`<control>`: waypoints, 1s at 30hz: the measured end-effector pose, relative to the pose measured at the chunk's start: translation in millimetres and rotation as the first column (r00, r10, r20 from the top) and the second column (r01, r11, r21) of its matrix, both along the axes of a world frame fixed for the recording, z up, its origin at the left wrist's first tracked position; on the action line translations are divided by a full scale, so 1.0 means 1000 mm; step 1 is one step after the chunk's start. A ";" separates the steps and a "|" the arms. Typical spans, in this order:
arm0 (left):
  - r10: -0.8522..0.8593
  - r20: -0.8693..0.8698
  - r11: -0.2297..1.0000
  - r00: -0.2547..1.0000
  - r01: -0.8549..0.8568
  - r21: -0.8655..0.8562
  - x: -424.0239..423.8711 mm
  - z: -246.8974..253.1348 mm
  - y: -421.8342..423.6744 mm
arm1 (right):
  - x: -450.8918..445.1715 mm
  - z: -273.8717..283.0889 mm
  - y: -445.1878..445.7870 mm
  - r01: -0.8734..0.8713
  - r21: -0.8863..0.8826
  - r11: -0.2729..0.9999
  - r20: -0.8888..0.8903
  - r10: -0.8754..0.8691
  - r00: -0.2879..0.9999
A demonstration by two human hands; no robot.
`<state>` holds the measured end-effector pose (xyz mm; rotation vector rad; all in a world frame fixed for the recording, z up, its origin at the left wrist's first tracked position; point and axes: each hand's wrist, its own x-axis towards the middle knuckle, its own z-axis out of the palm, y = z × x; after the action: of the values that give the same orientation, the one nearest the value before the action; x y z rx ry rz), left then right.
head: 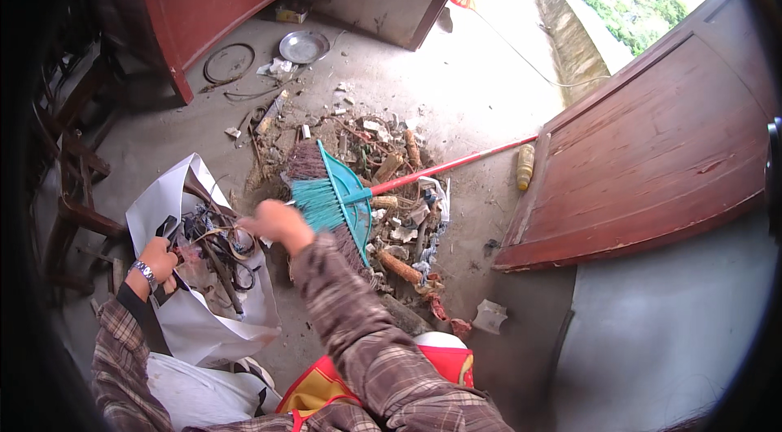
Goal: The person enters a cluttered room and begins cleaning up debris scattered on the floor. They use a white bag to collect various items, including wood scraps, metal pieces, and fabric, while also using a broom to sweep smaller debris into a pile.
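My left hand (156, 267), with a metal-banded watch at the wrist, grips the rim of a white bag (235, 334) by its black handle. Tangled cords, straps and dark scraps (217, 255) fill the bag's mouth. Motion blurs my right hand (281, 224), which is between the bag and a broom; whether its fingers hold anything is unclear. The broom's head (330, 197) has teal and brown bristles, and its red handle (458, 162) slants up to the right. Beneath and around it spreads a rubbish heap (397, 233) of corncobs, paper scraps, twigs and rags.
A maroon wooden door (660, 157) stands on the right, with a yellowish bottle (525, 166) beside it. Toward the back lie a metal basin (303, 47) and a coiled hoop (229, 64). Dark wooden furniture (85, 212) borders the left. Beyond the doorway, bright ground (489, 35) shows.
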<state>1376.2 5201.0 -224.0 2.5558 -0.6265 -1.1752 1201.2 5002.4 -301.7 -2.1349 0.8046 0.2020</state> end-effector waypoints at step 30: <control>-0.314 0.228 0.947 0.921 0.287 0.146 0.014 -0.024 0.006 | 0.033 -0.026 0.077 -0.213 -0.444 0.870 0.191 0.325 0.926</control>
<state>1390.3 5207.3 -247.7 2.7995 -1.0758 -1.0040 1234.5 5079.1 -327.3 -2.6103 0.4108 -0.1201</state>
